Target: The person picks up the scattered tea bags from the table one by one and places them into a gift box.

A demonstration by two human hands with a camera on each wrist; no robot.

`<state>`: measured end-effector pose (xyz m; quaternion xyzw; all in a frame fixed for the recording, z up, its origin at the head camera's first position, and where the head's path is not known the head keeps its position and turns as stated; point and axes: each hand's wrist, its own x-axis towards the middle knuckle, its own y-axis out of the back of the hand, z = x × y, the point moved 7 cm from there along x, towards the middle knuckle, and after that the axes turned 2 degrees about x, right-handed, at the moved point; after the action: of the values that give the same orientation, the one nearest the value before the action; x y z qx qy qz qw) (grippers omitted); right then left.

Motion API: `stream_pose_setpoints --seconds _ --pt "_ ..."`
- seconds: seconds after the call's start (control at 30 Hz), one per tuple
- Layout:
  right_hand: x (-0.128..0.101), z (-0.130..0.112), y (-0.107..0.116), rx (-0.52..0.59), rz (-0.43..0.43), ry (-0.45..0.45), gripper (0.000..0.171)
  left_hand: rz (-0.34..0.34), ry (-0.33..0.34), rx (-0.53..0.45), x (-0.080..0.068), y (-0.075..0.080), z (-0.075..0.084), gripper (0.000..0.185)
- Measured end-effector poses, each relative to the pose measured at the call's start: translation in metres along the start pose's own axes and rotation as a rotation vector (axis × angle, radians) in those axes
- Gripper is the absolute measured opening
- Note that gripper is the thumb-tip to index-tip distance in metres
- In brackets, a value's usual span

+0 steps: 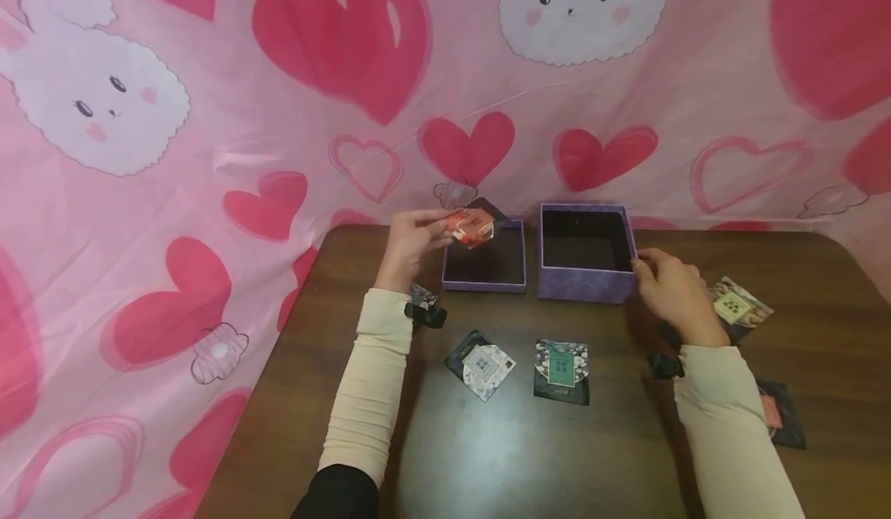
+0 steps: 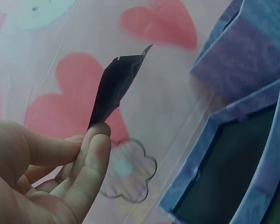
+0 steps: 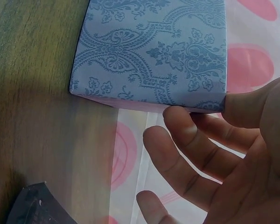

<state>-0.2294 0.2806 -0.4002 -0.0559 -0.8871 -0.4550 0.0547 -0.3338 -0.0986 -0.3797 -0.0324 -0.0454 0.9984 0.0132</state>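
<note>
My left hand pinches an orange-fronted sachet between thumb and fingers, raised over the shallow purple box lid. From the left wrist view, the sachet's dark back points up and away from the fingertips. To the right of the lid stands a deeper purple box with its top uncovered and a black interior. My right hand holds this box at its right wall near the front corner. In the right wrist view, thumb and fingertips touch the edge of the patterned box.
Nearest the front lie a grey-labelled sachet and a green-labelled sachet. A yellow-labelled sachet and a red-labelled sachet lie at the right, another sachet by the left wrist. A pink heart-print cloth hangs behind the wooden table.
</note>
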Motion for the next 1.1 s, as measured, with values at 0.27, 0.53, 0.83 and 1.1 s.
stream_pose_setpoints --seconds 0.27,0.53,0.83,1.1 --pt "-0.001 0.0 0.002 -0.002 0.024 0.009 0.043 -0.075 -0.005 -0.01 -0.003 -0.039 -0.001 0.026" --pt "-0.003 0.0 0.0 -0.009 0.017 -0.006 0.044 -0.155 0.011 -0.01 -0.005 -0.085 -0.009 0.025" --pt "-0.004 -0.001 -0.005 -0.002 0.023 -0.007 0.042 -0.191 0.048 -0.075 -0.006 -0.124 -0.021 0.024" --pt "-0.004 -0.001 -0.003 0.004 0.03 0.0 0.042 -0.184 -0.01 -0.014 -0.003 -0.144 -0.02 0.019"
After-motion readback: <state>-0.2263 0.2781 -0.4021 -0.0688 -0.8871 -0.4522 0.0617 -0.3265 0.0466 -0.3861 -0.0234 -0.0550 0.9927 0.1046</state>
